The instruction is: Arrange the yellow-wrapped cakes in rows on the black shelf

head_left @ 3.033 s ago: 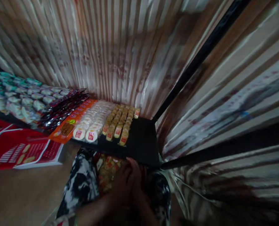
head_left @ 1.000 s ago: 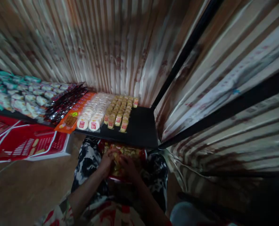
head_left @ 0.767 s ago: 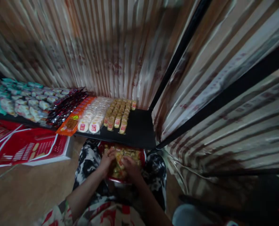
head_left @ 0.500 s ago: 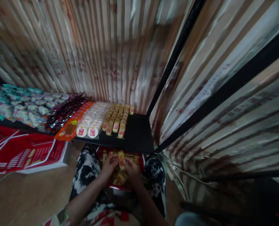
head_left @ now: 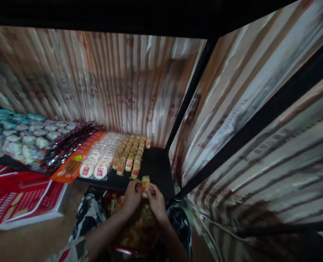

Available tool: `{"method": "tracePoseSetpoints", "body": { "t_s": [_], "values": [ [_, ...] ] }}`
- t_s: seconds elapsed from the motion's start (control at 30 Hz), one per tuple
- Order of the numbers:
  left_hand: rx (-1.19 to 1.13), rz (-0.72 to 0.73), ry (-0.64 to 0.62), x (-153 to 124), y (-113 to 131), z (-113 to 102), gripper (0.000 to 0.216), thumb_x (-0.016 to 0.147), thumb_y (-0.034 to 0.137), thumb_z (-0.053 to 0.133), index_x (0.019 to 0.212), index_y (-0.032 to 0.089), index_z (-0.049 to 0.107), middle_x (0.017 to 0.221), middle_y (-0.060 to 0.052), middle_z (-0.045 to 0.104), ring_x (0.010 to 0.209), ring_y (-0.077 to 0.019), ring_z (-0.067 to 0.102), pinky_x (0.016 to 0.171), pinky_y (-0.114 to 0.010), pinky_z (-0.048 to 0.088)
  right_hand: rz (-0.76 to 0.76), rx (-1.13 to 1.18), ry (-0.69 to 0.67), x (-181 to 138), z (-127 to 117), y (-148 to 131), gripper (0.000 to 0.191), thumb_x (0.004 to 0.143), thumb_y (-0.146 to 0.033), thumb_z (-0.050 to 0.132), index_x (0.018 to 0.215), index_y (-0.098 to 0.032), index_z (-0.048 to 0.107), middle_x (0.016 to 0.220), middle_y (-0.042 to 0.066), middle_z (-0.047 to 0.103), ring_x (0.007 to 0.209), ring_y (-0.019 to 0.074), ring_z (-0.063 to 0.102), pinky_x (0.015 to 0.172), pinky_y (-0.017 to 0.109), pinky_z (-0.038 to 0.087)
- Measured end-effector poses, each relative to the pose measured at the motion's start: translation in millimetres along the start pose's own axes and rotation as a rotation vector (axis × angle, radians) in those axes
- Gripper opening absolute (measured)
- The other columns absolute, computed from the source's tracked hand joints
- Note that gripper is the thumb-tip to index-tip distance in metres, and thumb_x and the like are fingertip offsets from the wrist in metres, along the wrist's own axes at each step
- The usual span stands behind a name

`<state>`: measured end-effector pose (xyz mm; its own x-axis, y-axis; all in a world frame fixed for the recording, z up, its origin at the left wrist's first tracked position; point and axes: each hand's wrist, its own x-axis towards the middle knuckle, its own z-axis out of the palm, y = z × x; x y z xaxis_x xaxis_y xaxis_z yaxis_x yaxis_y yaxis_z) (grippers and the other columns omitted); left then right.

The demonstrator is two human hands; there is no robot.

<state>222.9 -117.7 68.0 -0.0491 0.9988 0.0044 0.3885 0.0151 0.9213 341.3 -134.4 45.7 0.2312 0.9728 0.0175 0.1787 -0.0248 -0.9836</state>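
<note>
My left hand (head_left: 132,198) and my right hand (head_left: 156,201) are both pinched on a small stack of yellow wrapped snack packets (head_left: 145,183), raised to the front edge of a black shelf (head_left: 157,171). Beneath my hands, on my lap, lies a red bag (head_left: 135,227) with more of the same packets. On the shelf, just beyond my hands, stand rows of the same yellow packets (head_left: 131,153), with round white packets (head_left: 100,163) to their left.
Further left on the shelf lie an orange pack (head_left: 74,163), dark wrappers (head_left: 66,143) and pale and teal packets (head_left: 16,134). A red carton (head_left: 19,200) sits on the wooden floor at the left. Striped sheeting (head_left: 123,83) covers the wall behind and the right side, crossed by black bars.
Both hands have risen out of the red bag with a few yellow packets and moved forward to the shelf's front edge. The view has tilted, so a dark band now crosses the top.
</note>
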Motion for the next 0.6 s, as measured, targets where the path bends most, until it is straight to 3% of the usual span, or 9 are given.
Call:
{"method": "tracePoseSetpoints", "body": {
  "t_s": [0.17, 0.4, 0.5, 0.6],
  "values": [
    [-0.07, -0.021, 0.006, 16.8, 15.0, 29.5, 0.033, 0.077, 0.015, 0.044, 0.109, 0.017, 0.053, 0.108, -0.01, 0.059, 0.099, -0.017, 0.056, 0.09, -0.032, 0.044, -0.019, -0.061, 0.111, 43.0, -5.2, 2.0, 0.035, 0.075, -0.042, 0.052, 0.098, -0.017, 0.062, 0.093, 0.009, 0.069, 0.086, 0.0219, 0.065, 0.079, 0.033, 0.051],
    [-0.154, -0.035, -0.034, 66.1, 21.9, 70.8, 0.025, 0.082, 0.019, 0.041, 0.099, 0.016, 0.06, 0.122, -0.011, 0.054, 0.117, -0.0191, 0.048, 0.105, -0.036, 0.034, 0.005, -0.208, 0.226, 112.6, -3.9, 17.8, 0.036, 0.072, -0.037, 0.048, 0.097, -0.016, 0.063, 0.088, 0.009, 0.069, 0.08, 0.0213, 0.064, 0.075, 0.033, 0.05],
    [-0.15, -0.086, -0.009, 95.6, 24.3, 85.0, 0.027, 0.083, 0.019, 0.041, 0.102, 0.015, 0.059, 0.121, -0.012, 0.056, 0.116, -0.0201, 0.05, 0.105, -0.036, 0.034, -0.005, -0.244, 0.246, 142.1, -0.4, 18.8, 0.037, 0.07, -0.034, 0.048, 0.097, -0.014, 0.063, 0.086, 0.009, 0.069, 0.076, 0.0214, 0.063, 0.073, 0.033, 0.049],
    [-0.178, -0.043, -0.008, 122.5, 22.5, 96.8, 0.027, 0.086, 0.022, 0.039, 0.103, 0.017, 0.059, 0.114, -0.011, 0.059, 0.112, -0.0215, 0.053, 0.101, -0.038, 0.038, -0.028, -0.225, 0.237, 168.2, 2.4, 19.1, 0.035, 0.069, -0.032, 0.048, 0.095, -0.015, 0.064, 0.085, 0.007, 0.069, 0.076, 0.0205, 0.063, 0.073, 0.032, 0.048]
  ]
}}
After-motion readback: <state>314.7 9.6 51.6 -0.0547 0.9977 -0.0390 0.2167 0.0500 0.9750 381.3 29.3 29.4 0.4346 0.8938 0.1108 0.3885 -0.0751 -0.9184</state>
